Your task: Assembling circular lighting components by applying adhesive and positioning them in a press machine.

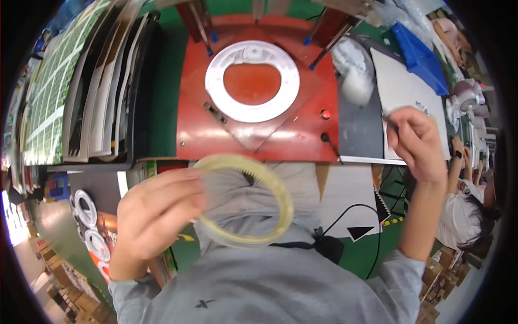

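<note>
Above my lap, my left hand (162,213) grips the left side of a pale yellow, see-through ring (285,202) with ridges along its inner edge. The ring is tilted and a little blurred. My right hand (415,140) is raised to the right of the red machine base, fingers curled and thumb pressed in; a small whitish bit shows at the fingertips, too blurred to name. A white ring-shaped part (216,86) with a wide oval opening lies flat on the red machine base (205,143), apart from both hands.
Upright boards stand in a black tray (143,102) at left. The base carries a red button (325,114) and metal posts at the back. Right of it are a plastic bag (356,81), a white board and a blue bin (418,59). Co-workers sit at far right.
</note>
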`<state>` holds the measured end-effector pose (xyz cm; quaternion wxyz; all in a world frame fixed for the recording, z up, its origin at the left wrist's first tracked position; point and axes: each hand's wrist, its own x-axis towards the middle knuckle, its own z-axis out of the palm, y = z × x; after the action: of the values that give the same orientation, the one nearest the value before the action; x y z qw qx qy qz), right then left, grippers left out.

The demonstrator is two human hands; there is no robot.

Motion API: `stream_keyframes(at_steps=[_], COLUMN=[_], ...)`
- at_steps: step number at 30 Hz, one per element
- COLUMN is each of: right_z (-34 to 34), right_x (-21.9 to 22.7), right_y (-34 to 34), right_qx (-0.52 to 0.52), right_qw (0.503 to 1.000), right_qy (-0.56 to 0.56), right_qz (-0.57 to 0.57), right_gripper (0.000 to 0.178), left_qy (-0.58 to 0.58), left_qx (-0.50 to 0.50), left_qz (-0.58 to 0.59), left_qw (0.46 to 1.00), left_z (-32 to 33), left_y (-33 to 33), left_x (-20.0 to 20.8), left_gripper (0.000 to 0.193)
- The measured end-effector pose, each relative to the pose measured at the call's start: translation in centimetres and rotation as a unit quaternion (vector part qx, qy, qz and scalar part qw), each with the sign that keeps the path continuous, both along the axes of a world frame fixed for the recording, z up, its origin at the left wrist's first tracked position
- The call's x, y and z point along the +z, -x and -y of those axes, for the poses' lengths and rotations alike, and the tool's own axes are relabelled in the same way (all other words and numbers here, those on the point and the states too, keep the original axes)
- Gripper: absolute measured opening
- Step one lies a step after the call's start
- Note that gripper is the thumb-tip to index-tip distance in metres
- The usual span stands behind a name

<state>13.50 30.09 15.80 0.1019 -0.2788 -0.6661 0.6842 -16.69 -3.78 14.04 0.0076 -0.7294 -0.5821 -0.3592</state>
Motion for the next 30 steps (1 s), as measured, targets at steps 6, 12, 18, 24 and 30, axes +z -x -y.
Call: stream_keyframes(at_steps=[6, 12, 18, 24, 30], right_z=[-1.8, -1.1, 3.1, 10.9, 12.0], right_x=[-10.2, -12.8, -7.8, -2.4, -3.1], right_y=[-0.9, 0.6, 3.8, 10.1, 16.1], right_qx=[-0.311, -0.296, -0.292, -0.060, 0.027], right_qw=[0.914, 0.800, 0.778, 0.790, 0.811], right_qy=[-0.256, -0.508, -0.557, -0.578, -0.569], right_qz=[0.036, 0.120, 0.003, -0.197, -0.134], right_gripper=[0.024, 0.020, 0.011, 0.030, 0.035], left_qy=[0.030, 0.039, 0.057, -0.006, -0.062], left_qx=[0.117, 0.163, 0.190, 0.198, 0.227], left_qz=[0.173, 0.327, 0.411, 0.561, 0.546], left_qw=[0.978, 0.930, 0.890, 0.804, 0.804], left_z=[1.8, 0.5, -0.6, -6.5, -10.8], left_y=[-0.8, -1.4, -1.0, -1.7, -1.2], left_x=[-2.6, -3.8, -4.2, -4.8, -5.5], left_gripper=[0.032, 0.032, 0.029, 0.025, 0.019])
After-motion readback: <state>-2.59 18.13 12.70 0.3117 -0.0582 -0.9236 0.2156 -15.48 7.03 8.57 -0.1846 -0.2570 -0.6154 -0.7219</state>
